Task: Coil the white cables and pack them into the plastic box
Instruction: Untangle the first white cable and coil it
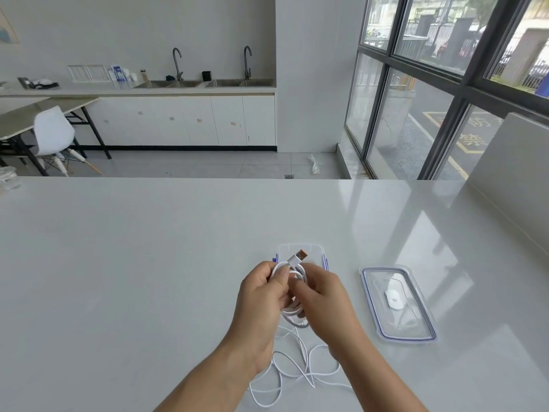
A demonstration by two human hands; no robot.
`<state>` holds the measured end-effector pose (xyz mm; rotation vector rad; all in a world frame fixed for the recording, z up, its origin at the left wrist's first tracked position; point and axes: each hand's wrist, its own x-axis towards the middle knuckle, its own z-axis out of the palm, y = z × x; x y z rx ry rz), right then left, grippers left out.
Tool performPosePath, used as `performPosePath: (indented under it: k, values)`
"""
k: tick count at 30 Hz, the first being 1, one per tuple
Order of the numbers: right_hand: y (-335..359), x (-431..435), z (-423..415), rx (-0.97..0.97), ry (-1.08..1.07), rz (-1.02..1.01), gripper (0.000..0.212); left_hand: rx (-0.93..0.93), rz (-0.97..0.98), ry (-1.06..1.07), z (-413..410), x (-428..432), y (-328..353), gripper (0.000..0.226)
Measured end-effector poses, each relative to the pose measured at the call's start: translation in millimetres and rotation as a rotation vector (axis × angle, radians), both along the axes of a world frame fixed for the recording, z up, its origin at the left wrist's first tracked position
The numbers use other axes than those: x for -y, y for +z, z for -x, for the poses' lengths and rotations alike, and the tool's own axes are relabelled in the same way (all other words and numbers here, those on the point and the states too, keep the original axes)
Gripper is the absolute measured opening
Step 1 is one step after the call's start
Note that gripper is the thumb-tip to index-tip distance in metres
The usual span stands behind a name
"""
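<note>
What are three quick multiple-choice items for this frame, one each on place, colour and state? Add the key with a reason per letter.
1. Where is the lid relative to the plastic box?
A. Clipped onto it
B. Flat on the table, to its right
C. Underneath it

2. What colour is the lid's seal?
A. Red
B. Green
C. Blue

3. What state is the white cable in?
A. Partly coiled, held by the left hand and right hand, the rest loose on the table
B. Fully coiled inside the plastic box
C. Untouched and straight

Key:
1 B: the lid lies apart from the plastic box, on the table to its right.
2 C: a blue line runs round the lid's rim.
3 A: both hands grip the loops while slack trails on the table near the wrists.
</note>
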<state>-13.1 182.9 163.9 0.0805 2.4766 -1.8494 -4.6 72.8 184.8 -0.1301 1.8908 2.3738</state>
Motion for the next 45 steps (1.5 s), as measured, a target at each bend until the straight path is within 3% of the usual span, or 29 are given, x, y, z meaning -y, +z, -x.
performPosePath:
  k: [5,11,14,21,24,26,30,34,37,41,43,45]
  values:
    - [-2,-13,1,0.232,0.011,0.615,0.012,0.085,-0.059,0.013,5,2,-7,0.023]
    - [1,-21,3,0.511,0.06,1.155,0.027,0.109,-0.147,0.041,9,1,-7,0.02]
    - [5,-22,3,0.537,0.01,1.275,0.032,0.095,-0.179,0.036,14,2,-7,0.015]
    - [6,-30,13,0.549,0.147,1.127,0.021,0.032,-0.096,-0.033,14,0,-9,0.027]
    - [6,-28,15,0.564,0.099,1.149,0.021,0.092,-0.177,-0.062,16,3,-8,0.028]
    - [1,-26,19,0.47,-0.019,1.165,0.008,0.142,-0.245,-0.063,18,6,-9,0.03]
    - [-9,-32,18,0.229,-0.274,1.128,0.011,0.216,-0.334,-0.02,22,14,-12,0.034]
    - [-8,-28,5,-0.01,-0.357,1.01,0.01,0.253,-0.341,0.004,25,15,-10,0.026]
    - [-6,-27,-1,-0.204,-0.374,0.802,0.019,0.234,-0.253,0.038,24,13,-10,0.024]
    - [2,-34,-7,-0.454,-0.147,0.328,0.023,0.221,-0.182,0.065,24,11,-12,0.026]
    - [7,-37,-7,-0.496,-0.045,0.096,0.022,0.219,-0.162,0.06,23,9,-12,0.026]
    - [12,-38,-7,-0.417,-0.026,-0.062,0.021,0.21,-0.15,0.052,22,7,-10,0.027]
